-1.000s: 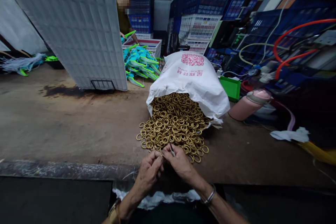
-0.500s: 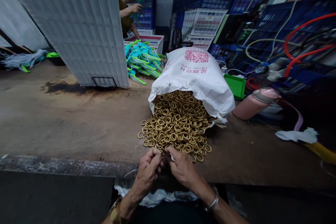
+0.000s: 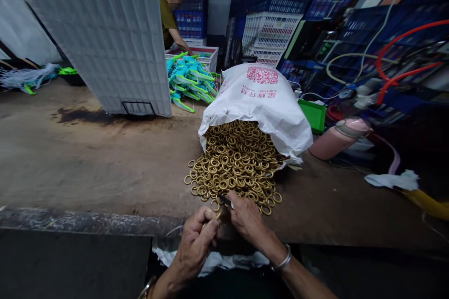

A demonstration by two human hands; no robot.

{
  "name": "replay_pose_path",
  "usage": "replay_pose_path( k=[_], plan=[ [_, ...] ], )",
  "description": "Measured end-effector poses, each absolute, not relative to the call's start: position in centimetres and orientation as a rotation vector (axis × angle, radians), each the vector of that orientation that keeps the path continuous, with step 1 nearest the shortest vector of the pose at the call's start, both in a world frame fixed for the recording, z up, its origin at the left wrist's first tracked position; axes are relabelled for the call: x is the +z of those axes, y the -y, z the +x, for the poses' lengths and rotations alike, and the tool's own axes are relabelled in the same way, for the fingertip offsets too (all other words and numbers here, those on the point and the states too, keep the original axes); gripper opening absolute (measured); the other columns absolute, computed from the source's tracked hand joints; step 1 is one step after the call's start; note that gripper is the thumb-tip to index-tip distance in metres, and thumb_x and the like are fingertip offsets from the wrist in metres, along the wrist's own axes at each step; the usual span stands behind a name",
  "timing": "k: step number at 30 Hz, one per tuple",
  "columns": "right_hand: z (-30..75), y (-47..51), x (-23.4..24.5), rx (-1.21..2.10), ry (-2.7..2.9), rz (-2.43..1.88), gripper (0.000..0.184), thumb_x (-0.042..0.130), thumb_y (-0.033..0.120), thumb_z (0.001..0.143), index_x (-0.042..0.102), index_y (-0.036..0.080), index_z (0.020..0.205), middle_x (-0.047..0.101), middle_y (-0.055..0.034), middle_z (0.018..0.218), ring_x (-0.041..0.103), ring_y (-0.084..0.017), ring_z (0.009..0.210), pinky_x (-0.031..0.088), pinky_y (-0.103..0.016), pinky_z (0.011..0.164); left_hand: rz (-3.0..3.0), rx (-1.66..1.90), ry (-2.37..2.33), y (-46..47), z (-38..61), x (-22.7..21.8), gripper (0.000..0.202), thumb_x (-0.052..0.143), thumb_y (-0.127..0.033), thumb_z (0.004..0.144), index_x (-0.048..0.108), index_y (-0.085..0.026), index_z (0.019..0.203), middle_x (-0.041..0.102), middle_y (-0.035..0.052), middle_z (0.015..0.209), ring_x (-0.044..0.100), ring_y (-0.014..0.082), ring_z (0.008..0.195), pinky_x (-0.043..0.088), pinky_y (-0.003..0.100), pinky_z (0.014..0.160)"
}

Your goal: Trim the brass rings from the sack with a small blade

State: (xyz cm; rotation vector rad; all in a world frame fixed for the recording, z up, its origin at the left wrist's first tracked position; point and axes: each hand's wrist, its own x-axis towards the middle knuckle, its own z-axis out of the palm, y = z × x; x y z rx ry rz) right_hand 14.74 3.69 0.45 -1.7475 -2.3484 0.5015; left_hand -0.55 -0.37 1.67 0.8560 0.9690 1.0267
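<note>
My left hand (image 3: 199,236) is closed in a pinch at the table's front edge, with a gold ring (image 3: 218,215) showing at its fingertips. Beside it, my right hand (image 3: 247,218) grips a small knife-like tool (image 3: 225,200); its dark, narrow end points left over the rings. The fingers hide most of this tool, so its exact kind is unclear. In front of both hands, a heap of gold rings (image 3: 235,166) spills from the mouth of a white woven sack (image 3: 261,100) lying on its side. A loose ring (image 3: 215,205) lies just beyond my left fingertips.
A tall grey ribbed panel (image 3: 115,42) stands on the wooden table (image 3: 105,163). Behind it, a person (image 3: 170,18) reaches into a white crate (image 3: 210,58) near teal-and-green pieces (image 3: 191,77). To the right are a pink bottle (image 3: 338,139), a green tray (image 3: 313,115) and red hoses (image 3: 382,63).
My left hand has drawn down and back from the right hand, bringing a ring into view. The right hand's dark tool now shows. The person behind has lowered a raised hand.
</note>
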Motion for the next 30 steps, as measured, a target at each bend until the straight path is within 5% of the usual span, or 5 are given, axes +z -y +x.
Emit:
replay_pose_path(
  k=[5,12,16,23,30],
  plan=[
    [14.0,-5.1,1.5,0.355,2.290,-1.710,0.027,0.037,0.005,0.064,0.050,0.019,0.083,0.059,-0.0012,0.068,0.052,-0.014,0.061,0.025,-0.024,0.055,0.530,1.020,-0.878,0.0,-1.0,1.4,0.030,0.055,-0.046,0.073,0.047,-0.017,0.069,0.051,-0.0028,0.063,0.035,0.0032,0.041,0.023,0.014,0.035],
    [11.8,-7.7,1.8,0.176,2.414,-1.847,0.037,0.040,0.013,0.077,0.045,0.025,0.112,0.062,-0.0049,0.090,0.058,-0.016,0.070,0.028,-0.026,0.057,0.410,1.103,-0.838,-0.6,-2.1,0.6,0.018,0.053,-0.034,0.076,0.048,-0.017,0.076,0.054,-0.0008,0.069,0.039,0.0042,0.044,0.025,0.014,0.035],
    [11.4,-8.1,1.7,0.171,2.440,-1.889,0.023,0.039,0.013,0.079,0.051,0.023,0.096,0.063,-0.0039,0.083,0.058,-0.016,0.067,0.026,-0.026,0.053,0.320,1.074,-0.764,-0.7,-2.4,0.4,0.019,0.056,-0.028,0.074,0.051,-0.018,0.090,0.052,-0.0019,0.067,0.043,0.0052,0.046,0.026,0.014,0.036],
    [12.3,-8.2,1.1,0.216,2.311,-1.833,0.018,0.042,0.013,0.075,0.053,0.022,0.086,0.063,-0.0011,0.076,0.056,-0.014,0.064,0.024,-0.024,0.054,0.279,1.069,-0.783,-1.4,-2.0,-0.2,0.021,0.064,-0.029,0.068,0.051,-0.014,0.069,0.054,0.0008,0.070,0.049,0.0070,0.055,0.028,0.013,0.037],
    [13.1,-8.1,1.2,0.848,1.755,-1.572,0.014,0.041,0.031,0.078,0.048,0.020,0.072,0.046,0.0048,0.059,0.042,-0.010,0.053,0.029,-0.020,0.052,0.433,1.174,-0.927,-2.9,-0.4,-0.2,0.033,0.066,-0.036,0.066,0.050,-0.017,0.087,0.053,-0.0033,0.063,0.048,0.0066,0.050,0.029,0.013,0.035]
  ],
)
